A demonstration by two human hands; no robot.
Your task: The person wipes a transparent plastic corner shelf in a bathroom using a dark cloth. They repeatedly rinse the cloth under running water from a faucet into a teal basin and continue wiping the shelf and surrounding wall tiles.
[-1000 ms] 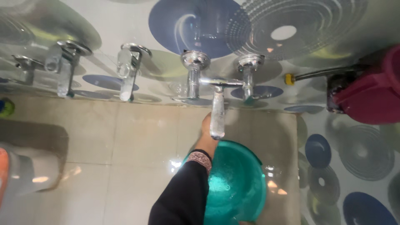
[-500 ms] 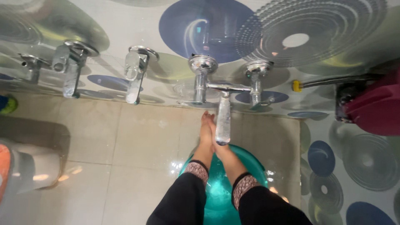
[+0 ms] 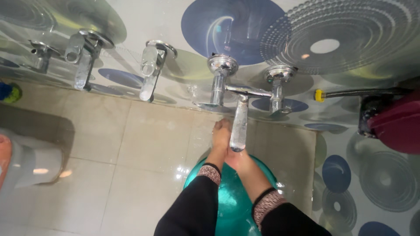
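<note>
I see my left hand (image 3: 221,133) and right hand (image 3: 236,158) pressed together, holding nothing, under the chrome spout (image 3: 239,126) at frame centre, above the teal basin (image 3: 234,201); rinsing looks midway.

Left hand (image 3: 221,133) and right hand (image 3: 235,157) meet, touching, under the chrome tap spout (image 3: 239,124) above a teal basin (image 3: 232,201).

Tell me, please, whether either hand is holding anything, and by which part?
Nothing is held. The left hand and right hand are pressed together under the chrome spout, above the green basin.
</note>
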